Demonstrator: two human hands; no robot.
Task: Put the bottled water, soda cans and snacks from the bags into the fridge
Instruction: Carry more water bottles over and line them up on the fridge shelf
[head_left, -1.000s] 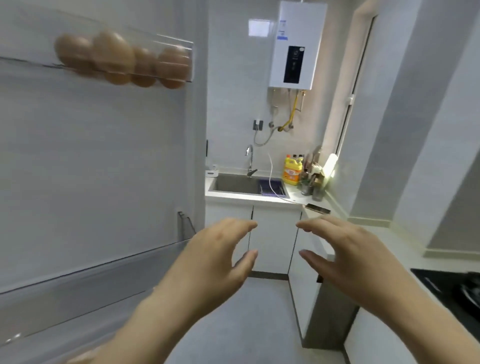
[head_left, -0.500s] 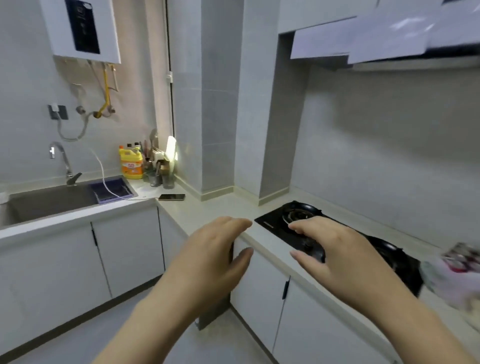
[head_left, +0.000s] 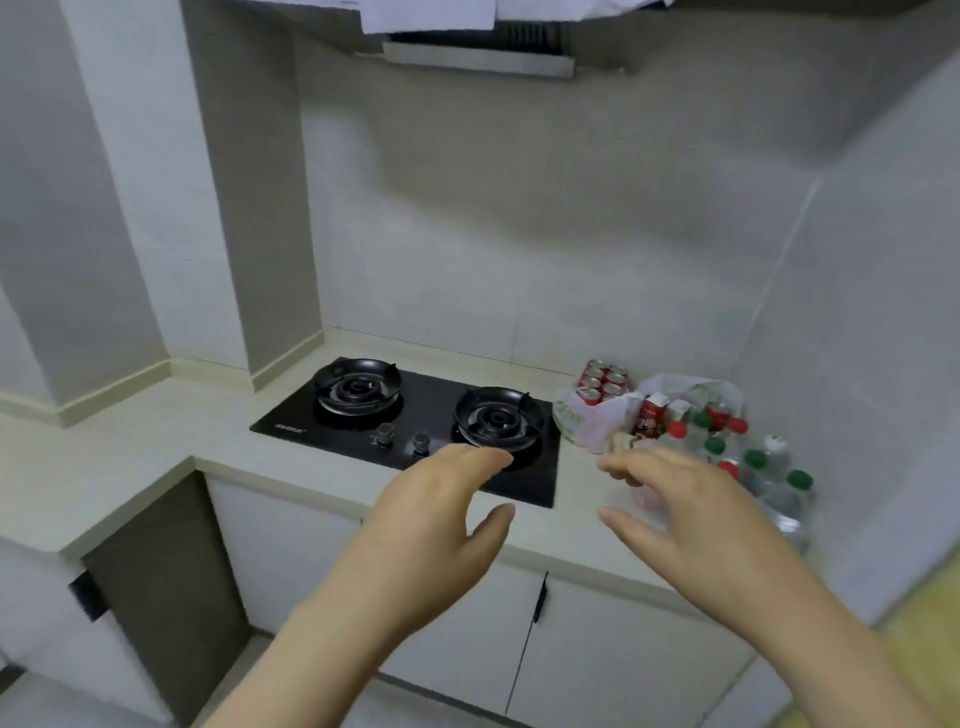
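The bottled water (head_left: 774, 488) stood crowded at the lower right of the frame on the tabletop (head_left: 130, 467), beside the bags (head_left: 592, 418) and the soda cans (head_left: 602, 382) behind them. Packed so tightly, a hasty grab could topple neighbouring bottles, perhaps off the near edge. The right hand (head_left: 696, 514) hovered just before them and the left hand (head_left: 441, 525) over the stove (head_left: 415, 415), with the fingers (head_left: 639, 465) of both spread and holding nothing. Half a second earlier only a blurred bag showed at the right edge; the view had since swung right.
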